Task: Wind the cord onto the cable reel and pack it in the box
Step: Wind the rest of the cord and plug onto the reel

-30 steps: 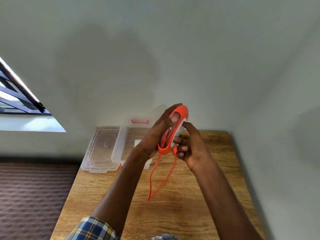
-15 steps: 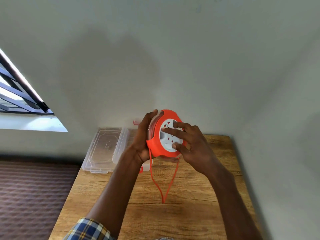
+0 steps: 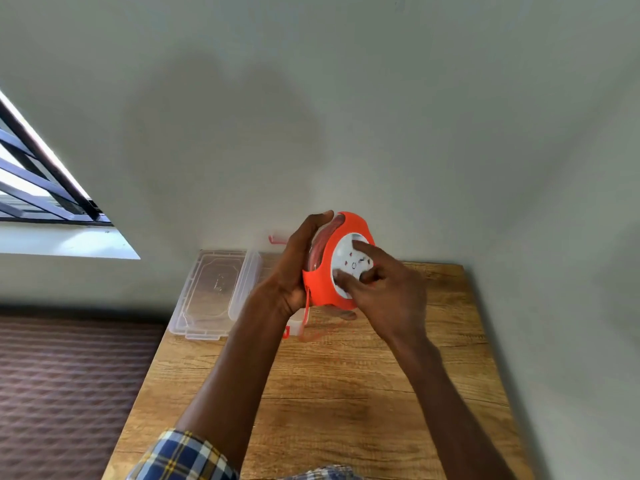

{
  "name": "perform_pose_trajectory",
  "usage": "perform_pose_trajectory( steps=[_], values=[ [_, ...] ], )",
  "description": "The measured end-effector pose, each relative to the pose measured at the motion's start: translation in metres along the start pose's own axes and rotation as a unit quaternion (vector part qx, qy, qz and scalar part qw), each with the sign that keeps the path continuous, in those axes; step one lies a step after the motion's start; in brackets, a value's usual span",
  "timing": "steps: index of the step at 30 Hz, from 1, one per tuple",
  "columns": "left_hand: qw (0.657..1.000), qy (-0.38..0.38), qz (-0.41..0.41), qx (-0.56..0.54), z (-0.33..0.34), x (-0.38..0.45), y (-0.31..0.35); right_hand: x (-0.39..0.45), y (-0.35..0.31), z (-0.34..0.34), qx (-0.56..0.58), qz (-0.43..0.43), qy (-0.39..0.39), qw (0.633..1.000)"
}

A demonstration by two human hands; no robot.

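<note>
An orange cable reel [image 3: 323, 278] with a white socket face is held upright above the wooden table [image 3: 339, 393]. My left hand [image 3: 298, 268] grips its back and rim. My right hand [image 3: 384, 289] lies on the white socket face, fingers spread over it. A short, blurred loop of orange cord [image 3: 306, 318] hangs below the reel, just above the table. The clear plastic box [image 3: 242, 289] with red clips stands at the table's back left, mostly hidden behind my left hand and the reel.
The box's clear lid [image 3: 207, 292] lies flat at the table's back left corner. A pale wall runs along the table's back and right side. Left of the table are a brown patterned floor and a barred window.
The reel has turned its white face toward me. The hanging cord loop has grown much shorter, drawn up from the table's middle to just under the reel.
</note>
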State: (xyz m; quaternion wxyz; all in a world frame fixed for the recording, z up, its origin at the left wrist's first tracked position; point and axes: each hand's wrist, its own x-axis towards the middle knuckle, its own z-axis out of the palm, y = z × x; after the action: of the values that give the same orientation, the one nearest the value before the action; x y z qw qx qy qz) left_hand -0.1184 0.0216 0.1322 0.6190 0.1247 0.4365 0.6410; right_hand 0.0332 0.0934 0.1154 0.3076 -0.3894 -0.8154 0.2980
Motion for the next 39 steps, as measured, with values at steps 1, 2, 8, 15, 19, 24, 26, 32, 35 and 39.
perform_pose_trajectory(
  steps=[1, 2, 8, 15, 19, 24, 26, 32, 35, 39],
  values=[
    [1.0, -0.001, 0.002, 0.0, 0.001, 0.0, 0.0, 0.0, -0.003, 0.004, 0.018, 0.035, 0.019, 0.999],
    [1.0, -0.001, 0.003, -0.003, 0.002, 0.0, 0.0, 0.001, -0.005, 0.008, 0.017, 0.051, 0.029, 0.998],
    [1.0, 0.027, 0.008, -0.008, -0.001, -0.003, 0.003, 0.007, 0.002, -0.005, -0.078, -0.092, 0.04, 0.992],
    [0.999, 0.036, -0.014, -0.012, -0.008, -0.008, 0.008, 0.008, 0.013, -0.017, -0.028, -0.171, -0.147, 0.974],
    [1.0, 0.014, -0.026, 0.001, -0.009, -0.012, 0.009, 0.01, 0.012, -0.026, -0.027, -0.188, -0.206, 0.96],
    [0.999, 0.005, -0.04, 0.02, -0.007, -0.011, 0.012, 0.009, 0.011, -0.027, -0.08, -0.186, -0.191, 0.961],
    [0.999, 0.014, -0.037, 0.018, -0.006, -0.01, 0.012, 0.006, 0.01, -0.023, -0.092, -0.198, -0.147, 0.965],
    [0.999, 0.012, -0.012, 0.04, 0.011, -0.01, 0.015, -0.003, -0.001, -0.005, 0.075, -0.001, -0.037, 0.996],
    [0.998, 0.033, 0.018, 0.059, 0.016, -0.012, 0.016, -0.005, -0.013, 0.004, 0.157, 0.081, -0.001, 0.984],
    [0.994, 0.04, 0.054, 0.09, 0.021, -0.014, 0.015, -0.001, -0.024, 0.006, 0.288, 0.194, 0.013, 0.938]
  ],
)
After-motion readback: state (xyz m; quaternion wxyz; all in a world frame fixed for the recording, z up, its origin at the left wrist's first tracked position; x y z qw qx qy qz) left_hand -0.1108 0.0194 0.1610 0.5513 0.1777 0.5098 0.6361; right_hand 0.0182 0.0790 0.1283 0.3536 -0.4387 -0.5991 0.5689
